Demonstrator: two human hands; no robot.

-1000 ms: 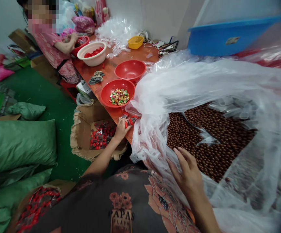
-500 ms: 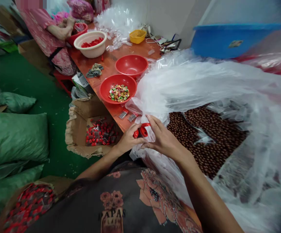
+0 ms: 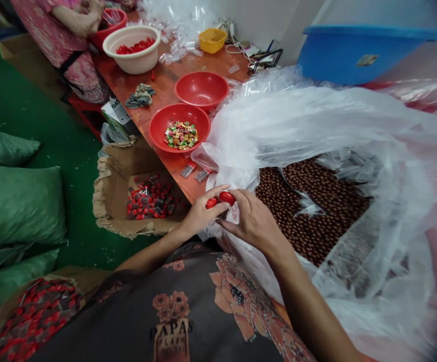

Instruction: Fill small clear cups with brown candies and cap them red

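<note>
My left hand [image 3: 201, 213] and my right hand [image 3: 254, 218] meet over the table's edge, their fingers pinching two glossy red oval sweets [image 3: 220, 199]. Their wrapping, if any, is hard to make out. To the right of my hands, a huge sheer plastic bag [image 3: 316, 120] holds a mass of brown round sweets [image 3: 312, 211]. Several small wrapped packets [image 3: 194, 172] lie on the orange table [image 3: 165, 85] just above my hands. Below my left hand, a torn cardboard box [image 3: 108, 193] holds many red packets [image 3: 152, 198].
A red bowl of mixed wrapped sweets [image 3: 180, 134] and a second red bowl [image 3: 201, 89] stand on the table. Farther along are a white basin of red sweets [image 3: 129, 48] and a seated person [image 3: 63, 30]. Green sacks [image 3: 14, 206] lie on the left; a blue tub [image 3: 365, 55] is behind.
My right hand has risen from the plastic sheet to join my left hand on the red sweets. The pair of hands has lifted slightly, and the view has tilted down.
</note>
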